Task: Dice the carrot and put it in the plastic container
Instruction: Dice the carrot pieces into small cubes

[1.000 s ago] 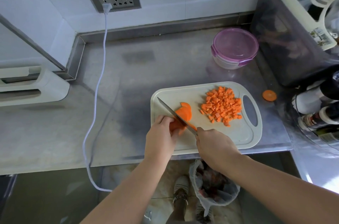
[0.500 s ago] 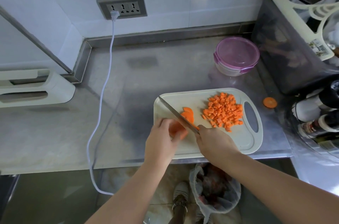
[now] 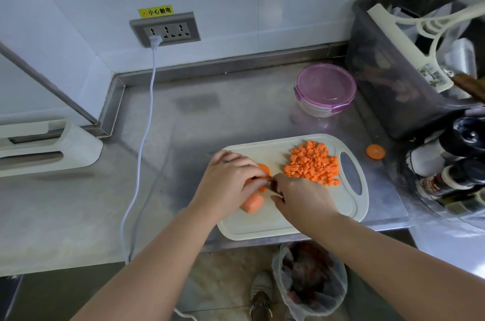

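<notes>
2 hands, left hand gripping 1 carrot, right hand clutching 1 knife

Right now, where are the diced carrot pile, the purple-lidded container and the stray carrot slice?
Diced carrot pile [image 3: 313,164], head view, pile's middle.
Purple-lidded container [image 3: 325,84], head view, lid's centre.
Stray carrot slice [image 3: 375,151], head view, cut face.

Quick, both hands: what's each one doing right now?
Left hand: pressed down on the carrot piece, holding it on the cutting board.
Right hand: closed around the knife, mostly hidden.
</notes>
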Available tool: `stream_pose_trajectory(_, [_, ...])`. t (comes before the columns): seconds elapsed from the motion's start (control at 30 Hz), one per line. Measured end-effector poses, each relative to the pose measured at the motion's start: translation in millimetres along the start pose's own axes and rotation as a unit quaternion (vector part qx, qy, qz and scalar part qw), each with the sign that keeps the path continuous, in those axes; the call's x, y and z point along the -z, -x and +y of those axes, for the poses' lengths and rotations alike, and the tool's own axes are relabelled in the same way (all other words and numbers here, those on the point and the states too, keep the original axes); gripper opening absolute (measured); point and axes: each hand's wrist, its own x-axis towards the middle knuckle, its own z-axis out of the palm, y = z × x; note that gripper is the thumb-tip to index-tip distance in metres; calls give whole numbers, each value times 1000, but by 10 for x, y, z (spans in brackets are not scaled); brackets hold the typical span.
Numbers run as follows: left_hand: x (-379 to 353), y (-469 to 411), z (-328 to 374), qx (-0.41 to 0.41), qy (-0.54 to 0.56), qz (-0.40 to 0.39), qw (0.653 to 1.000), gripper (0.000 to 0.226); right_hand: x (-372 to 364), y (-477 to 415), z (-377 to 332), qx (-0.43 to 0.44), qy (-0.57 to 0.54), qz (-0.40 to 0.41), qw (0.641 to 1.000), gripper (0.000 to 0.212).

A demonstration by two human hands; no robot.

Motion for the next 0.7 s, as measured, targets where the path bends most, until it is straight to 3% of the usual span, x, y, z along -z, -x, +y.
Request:
stream_pose_trajectory(0.1, [76, -157, -73, 32, -23, -25, 999, 20, -3, 23, 26, 23, 20, 3, 1000, 25])
stream_pose_trajectory(0.27, [158, -435, -95, 65, -8, -238, 969, 18, -9, 29, 67, 36, 37, 13, 999, 24])
stream_pose_trajectory(0.33, [132, -489, -94, 66, 9, -279, 958, 21, -15, 28, 78, 43, 48, 12, 998, 24])
stream_pose_trajectory(0.5, [72, -548, -142, 75, 60, -317, 943, 22, -14, 30, 102, 44, 63, 16, 997, 27])
stream_pose_trajectory(0.7, [-26, -583, -176, 62, 6, -287, 956, 21, 10, 56, 118, 44, 63, 15, 997, 27])
